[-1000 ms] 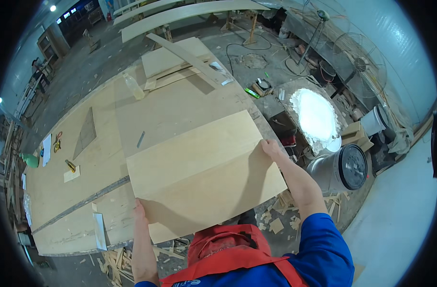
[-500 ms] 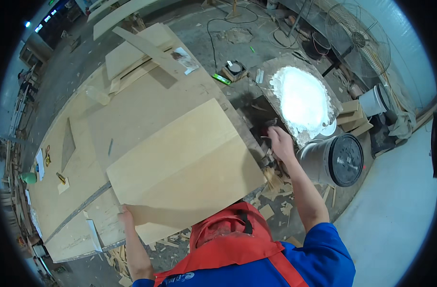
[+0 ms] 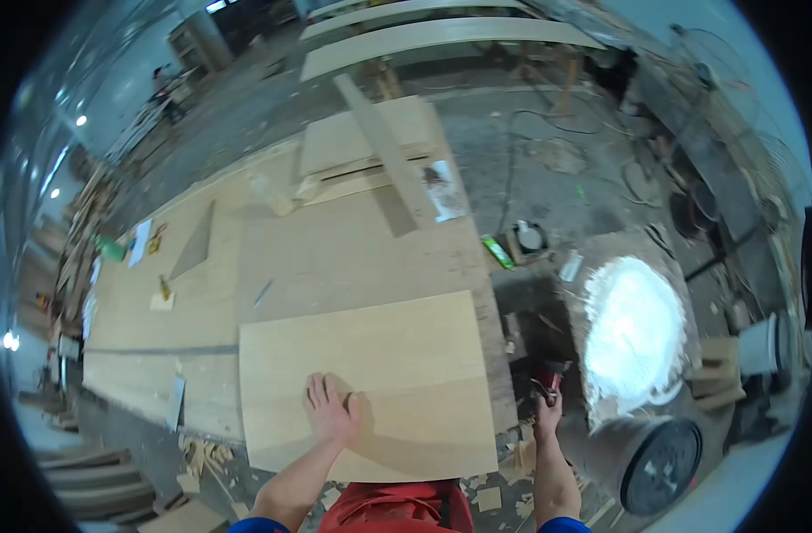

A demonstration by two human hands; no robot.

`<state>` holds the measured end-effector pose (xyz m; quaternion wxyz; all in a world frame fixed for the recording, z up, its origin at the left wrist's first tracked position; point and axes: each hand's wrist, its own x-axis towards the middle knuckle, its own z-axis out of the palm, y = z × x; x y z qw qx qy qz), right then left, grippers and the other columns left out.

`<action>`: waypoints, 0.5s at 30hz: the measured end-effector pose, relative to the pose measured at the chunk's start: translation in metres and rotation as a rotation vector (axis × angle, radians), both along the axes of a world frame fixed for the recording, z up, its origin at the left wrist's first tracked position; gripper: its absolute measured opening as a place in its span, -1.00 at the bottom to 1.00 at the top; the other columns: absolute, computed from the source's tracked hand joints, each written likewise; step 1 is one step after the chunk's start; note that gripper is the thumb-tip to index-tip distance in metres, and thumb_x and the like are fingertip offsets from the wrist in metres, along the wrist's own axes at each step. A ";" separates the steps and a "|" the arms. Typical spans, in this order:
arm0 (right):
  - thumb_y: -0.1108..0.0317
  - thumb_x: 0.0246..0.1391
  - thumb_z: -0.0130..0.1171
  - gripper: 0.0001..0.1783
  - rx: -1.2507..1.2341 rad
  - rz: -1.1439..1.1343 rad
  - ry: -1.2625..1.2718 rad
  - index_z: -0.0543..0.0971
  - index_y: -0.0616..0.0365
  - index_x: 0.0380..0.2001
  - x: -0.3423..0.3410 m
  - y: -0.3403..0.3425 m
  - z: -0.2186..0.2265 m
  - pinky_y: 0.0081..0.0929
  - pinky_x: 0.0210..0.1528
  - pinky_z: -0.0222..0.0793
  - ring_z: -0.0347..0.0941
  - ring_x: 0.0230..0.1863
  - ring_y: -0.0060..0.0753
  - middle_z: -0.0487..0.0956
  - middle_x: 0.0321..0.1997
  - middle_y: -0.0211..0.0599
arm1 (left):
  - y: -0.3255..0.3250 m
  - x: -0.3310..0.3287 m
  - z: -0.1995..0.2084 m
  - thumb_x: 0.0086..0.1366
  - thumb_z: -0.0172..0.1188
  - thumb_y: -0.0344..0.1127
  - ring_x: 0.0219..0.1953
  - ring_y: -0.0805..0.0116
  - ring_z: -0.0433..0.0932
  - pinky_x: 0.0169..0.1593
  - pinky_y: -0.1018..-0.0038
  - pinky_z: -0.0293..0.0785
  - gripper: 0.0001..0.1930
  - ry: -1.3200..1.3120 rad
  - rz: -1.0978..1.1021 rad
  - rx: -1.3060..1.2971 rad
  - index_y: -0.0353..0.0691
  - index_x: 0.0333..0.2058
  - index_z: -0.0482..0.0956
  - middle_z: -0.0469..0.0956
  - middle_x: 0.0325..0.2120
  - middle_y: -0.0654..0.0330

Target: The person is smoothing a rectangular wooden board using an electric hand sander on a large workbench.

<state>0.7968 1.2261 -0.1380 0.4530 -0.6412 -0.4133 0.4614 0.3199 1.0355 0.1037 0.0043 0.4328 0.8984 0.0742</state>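
Observation:
A pale rectangular wood panel (image 3: pixel 397 355) lies on the workbench (image 3: pixel 317 240), its near edge close to my body. My left hand (image 3: pixel 333 410) rests flat on the panel with its fingers spread, left of the middle. Off the bench's right side, my right hand (image 3: pixel 548 410) is closed round a red and dark hand tool (image 3: pixel 553 380). The tool's exact kind is too small and shadowed to tell.
A board thick with bright white material (image 3: pixel 637 329) stands to the right, with a black-lidded bucket (image 3: pixel 664 462) near it. A stack of boards (image 3: pixel 370 142) with a long strip across it lies at the bench's far end. Wood scraps (image 3: pixel 210 457) litter the floor.
My left hand has left the panel's left edge and now lies flat on top. My right hand has brought the red tool into clearer sight beside the bench. The view has swung round.

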 end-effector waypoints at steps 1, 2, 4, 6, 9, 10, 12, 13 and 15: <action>0.27 0.20 0.34 -0.42 -0.007 0.049 0.032 0.44 0.02 0.26 -0.028 0.008 0.004 -0.57 -0.35 0.39 0.42 -0.44 -0.60 0.61 -0.14 -0.40 | -0.010 -0.007 0.006 0.36 0.09 -0.01 0.48 -0.31 -0.03 0.49 -0.17 -0.14 -0.22 0.003 -0.036 0.011 -0.45 0.36 0.14 0.10 0.38 -0.31; 0.32 0.19 0.34 -0.46 -0.075 0.045 0.025 0.47 0.07 0.22 -0.049 0.010 0.012 -0.53 -0.29 0.41 0.45 -0.37 -0.57 0.61 -0.14 -0.40 | -0.021 -0.012 0.010 0.36 0.09 -0.01 0.48 -0.31 -0.03 0.49 -0.17 -0.14 -0.22 0.028 0.005 0.002 -0.45 0.36 0.14 0.10 0.38 -0.31; 0.41 0.18 0.32 -0.53 -0.184 0.010 -0.010 0.53 0.17 0.15 -0.082 0.031 0.057 -0.45 -0.18 0.45 0.52 -0.22 -0.50 0.62 -0.12 -0.41 | -0.027 -0.019 0.015 0.35 0.09 -0.01 0.48 -0.31 -0.04 0.48 -0.18 -0.14 -0.22 0.040 0.031 -0.004 -0.46 0.35 0.14 0.09 0.38 -0.32; 0.39 0.18 0.32 -0.61 -0.119 0.047 -0.088 0.56 0.19 0.07 -0.080 0.048 0.061 -0.45 -0.22 0.43 0.50 -0.26 -0.53 0.61 -0.20 -0.44 | -0.018 -0.019 0.012 0.35 0.09 -0.01 0.48 -0.32 -0.04 0.48 -0.19 -0.14 -0.22 0.038 0.037 0.009 -0.46 0.35 0.14 0.09 0.38 -0.32; 0.34 0.20 0.31 -0.74 0.005 0.103 -0.253 0.64 0.22 -0.09 -0.076 0.070 0.072 -0.46 -0.30 0.38 0.44 -0.35 -0.59 0.59 -0.35 -0.50 | -0.008 -0.017 0.009 0.35 0.07 0.07 0.49 -0.28 -0.08 0.49 -0.19 -0.19 -0.20 0.003 0.018 0.003 -0.47 0.34 0.17 0.08 0.38 -0.33; 0.28 0.22 0.31 -0.78 0.055 0.124 -0.224 0.60 0.22 -0.21 -0.079 0.079 0.080 -0.49 -0.33 0.36 0.41 -0.39 -0.61 0.56 -0.41 -0.50 | -0.006 -0.019 0.008 0.35 0.07 0.07 0.49 -0.28 -0.08 0.49 -0.19 -0.19 -0.20 0.008 0.033 0.016 -0.47 0.34 0.17 0.08 0.38 -0.33; 0.16 0.25 0.31 -0.65 0.157 0.180 -0.169 0.53 0.22 -0.45 -0.084 0.092 0.101 -0.54 -0.38 0.31 0.36 -0.45 -0.66 0.50 -0.55 -0.49 | -0.009 -0.020 0.007 0.35 0.06 0.08 0.50 -0.28 -0.10 0.49 -0.18 -0.20 -0.20 -0.002 0.037 0.010 -0.47 0.34 0.16 0.07 0.39 -0.32; 0.15 0.26 0.30 -0.63 0.118 0.234 -0.254 0.52 0.21 -0.46 -0.074 0.099 0.106 -0.52 -0.45 0.30 0.36 -0.50 -0.65 0.49 -0.58 -0.48 | -0.010 -0.020 0.006 0.35 0.05 0.08 0.50 -0.28 -0.10 0.50 -0.17 -0.21 -0.20 -0.009 0.041 0.012 -0.47 0.34 0.16 0.06 0.39 -0.32; 0.14 0.28 0.27 -0.63 -0.016 0.315 -0.300 0.51 0.18 -0.49 -0.051 0.085 0.116 -0.46 -0.56 0.28 0.38 -0.60 -0.61 0.47 -0.64 -0.45 | -0.010 -0.022 0.011 0.34 0.06 0.07 0.50 -0.29 -0.09 0.50 -0.18 -0.21 -0.19 -0.029 0.053 0.034 -0.48 0.34 0.16 0.06 0.39 -0.34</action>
